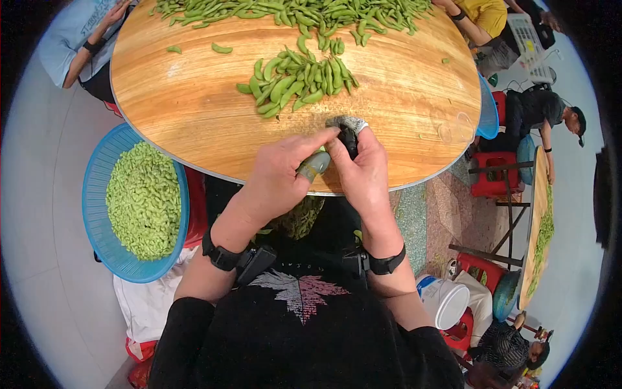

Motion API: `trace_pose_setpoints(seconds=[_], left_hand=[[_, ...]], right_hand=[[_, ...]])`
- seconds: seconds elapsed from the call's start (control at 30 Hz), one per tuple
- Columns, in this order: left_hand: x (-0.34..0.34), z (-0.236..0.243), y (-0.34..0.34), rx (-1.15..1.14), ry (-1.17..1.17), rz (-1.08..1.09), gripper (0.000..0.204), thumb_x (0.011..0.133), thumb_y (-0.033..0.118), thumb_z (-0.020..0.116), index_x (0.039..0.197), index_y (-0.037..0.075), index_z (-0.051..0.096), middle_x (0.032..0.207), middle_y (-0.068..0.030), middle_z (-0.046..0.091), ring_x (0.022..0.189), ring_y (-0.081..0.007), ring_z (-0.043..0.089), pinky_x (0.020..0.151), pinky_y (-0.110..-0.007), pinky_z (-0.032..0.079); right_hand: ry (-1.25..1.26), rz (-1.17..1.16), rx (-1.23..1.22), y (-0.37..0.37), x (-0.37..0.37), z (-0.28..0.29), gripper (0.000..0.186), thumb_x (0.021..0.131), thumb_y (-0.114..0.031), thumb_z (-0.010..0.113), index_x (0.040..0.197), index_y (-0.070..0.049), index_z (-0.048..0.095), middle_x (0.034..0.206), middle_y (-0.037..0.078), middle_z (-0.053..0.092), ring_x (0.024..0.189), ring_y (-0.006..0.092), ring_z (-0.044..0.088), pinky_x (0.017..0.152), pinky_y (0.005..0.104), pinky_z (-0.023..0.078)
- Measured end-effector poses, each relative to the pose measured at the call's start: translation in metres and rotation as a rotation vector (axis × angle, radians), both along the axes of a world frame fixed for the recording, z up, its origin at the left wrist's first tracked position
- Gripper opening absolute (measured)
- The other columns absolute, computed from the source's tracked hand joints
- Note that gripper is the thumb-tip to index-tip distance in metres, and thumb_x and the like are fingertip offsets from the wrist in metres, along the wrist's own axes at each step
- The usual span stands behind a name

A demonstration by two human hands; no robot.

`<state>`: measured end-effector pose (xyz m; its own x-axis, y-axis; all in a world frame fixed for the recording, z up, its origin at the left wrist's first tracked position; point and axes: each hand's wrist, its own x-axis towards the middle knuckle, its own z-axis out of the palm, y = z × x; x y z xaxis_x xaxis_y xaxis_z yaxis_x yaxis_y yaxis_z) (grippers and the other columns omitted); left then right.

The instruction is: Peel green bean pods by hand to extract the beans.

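My left hand (275,172) and my right hand (363,172) meet over the near edge of the round wooden table (201,123). Both have closed fingers, and a grey-green cover (315,165) sits on my left thumb. Black and grey covers (348,133) wrap fingers of my right hand. A speck of green shows between the hands, but what they pinch is mostly hidden. Just beyond them lies a small pile of green edamame pods (298,81). A larger heap of edamame pods (330,13) spreads along the far side.
At my left stands a blue plastic basket (91,214) filled with shelled green beans (144,201). A white bucket (447,305) is on the floor at the right. Other people sit around this table and at a second table (532,240) farther right, near red stools (492,175).
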<state>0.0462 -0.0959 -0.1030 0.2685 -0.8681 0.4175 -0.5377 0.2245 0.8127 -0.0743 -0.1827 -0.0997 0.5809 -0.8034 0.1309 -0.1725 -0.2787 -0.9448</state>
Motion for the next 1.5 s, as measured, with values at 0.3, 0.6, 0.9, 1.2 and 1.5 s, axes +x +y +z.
trace_pose_setpoints(seconds=[0.3, 0.6, 0.9, 1.2, 1.5], left_hand=[[0.004, -0.004, 0.001, -0.141, -0.017, -0.022, 0.037, 0.07, -0.009, 0.055, 0.103, 0.006, 0.059, 0.083, -0.0122, 0.061, 0.075, -0.029, 0.061, 0.067, -0.034, 0.049], [0.138, -0.014, 0.123, -0.289, 0.474, 0.733, 0.025, 0.08, -0.003, 0.056, 0.104, 0.004, 0.06, 0.091, -0.0003, 0.06, 0.08, -0.0094, 0.055, 0.07, -0.021, 0.045], [0.187, -0.026, 0.187, 0.509, -0.798, 1.213, 0.038, 0.076, -0.003, 0.057, 0.112, 0.008, 0.06, 0.13, -0.0208, 0.045, 0.113, -0.0358, 0.049, 0.094, -0.04, 0.041], [0.058, 0.014, 0.051, 0.026, 0.237, 0.404, 0.023, 0.08, -0.005, 0.055, 0.1, 0.003, 0.063, 0.088, -0.0019, 0.062, 0.081, -0.0096, 0.057, 0.071, -0.023, 0.046], [0.007, -0.003, -0.022, 0.072, 0.769, 0.068, 0.032, 0.084, 0.002, 0.057, 0.115, 0.002, 0.055, 0.086, 0.0016, 0.054, 0.066, -0.0043, 0.049, 0.053, -0.018, 0.036]], right_hand=[[-0.526, 0.076, 1.084, -0.003, 0.0, 0.0, 0.013, 0.089, -0.006, 0.053, 0.102, -0.005, 0.056, 0.064, -0.006, 0.049, 0.044, 0.0001, 0.037, 0.04, 0.0164, 0.028], [0.376, 0.163, -0.448, -0.044, 0.012, 0.025, 0.026, 0.083, -0.012, 0.06, 0.108, -0.005, 0.06, 0.066, 0.013, 0.062, 0.055, 0.0272, 0.058, 0.054, 0.0339, 0.047], [0.644, 0.254, -0.721, -0.061, 0.033, 0.018, 0.019, 0.081, -0.018, 0.06, 0.093, -0.005, 0.057, 0.071, 0.02, 0.061, 0.069, 0.0368, 0.06, 0.061, 0.0446, 0.048], [0.713, 0.147, -0.845, -0.062, 0.031, 0.015, 0.022, 0.081, -0.022, 0.06, 0.096, -0.006, 0.057, 0.069, 0.019, 0.061, 0.068, 0.036, 0.061, 0.059, 0.0444, 0.049], [0.44, 0.017, -0.778, -0.06, 0.014, 0.01, 0.015, 0.082, -0.016, 0.063, 0.09, -0.003, 0.062, 0.063, 0.014, 0.062, 0.056, 0.0267, 0.06, 0.054, 0.0373, 0.046]])
